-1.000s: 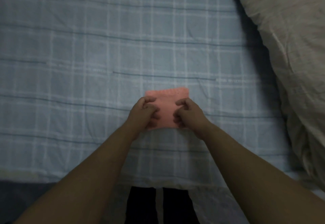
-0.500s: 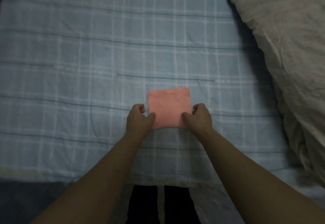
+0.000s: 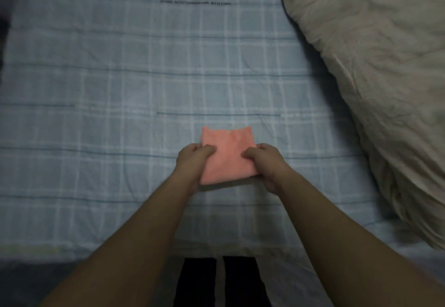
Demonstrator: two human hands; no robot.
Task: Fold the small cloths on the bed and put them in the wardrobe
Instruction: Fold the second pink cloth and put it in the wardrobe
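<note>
Left hand (image 3: 192, 162) at 9 o'clock and right hand (image 3: 266, 163) at 3 pinch the folded pink fabric cloth (image 3: 228, 155); uneven lifting could unfold it.

a mound of crumpled beige bedding (image 3: 375, 85) fills the right side. to its left spreads a pale blue checked sheet (image 3: 96, 78), a line of dark print (image 3: 196, 2) running farther up. below-left of the bedding show two black trouser legs (image 3: 216, 282).

- Bed (image 3: 96, 246): covered by a pale blue checked sheet (image 3: 120, 78), lightly creased
- Beige bedding (image 3: 373, 78): crumpled, lying along the right side
- Pink cloth (image 3: 226, 155): folded square, centre front, near edge raised off the sheet
</note>
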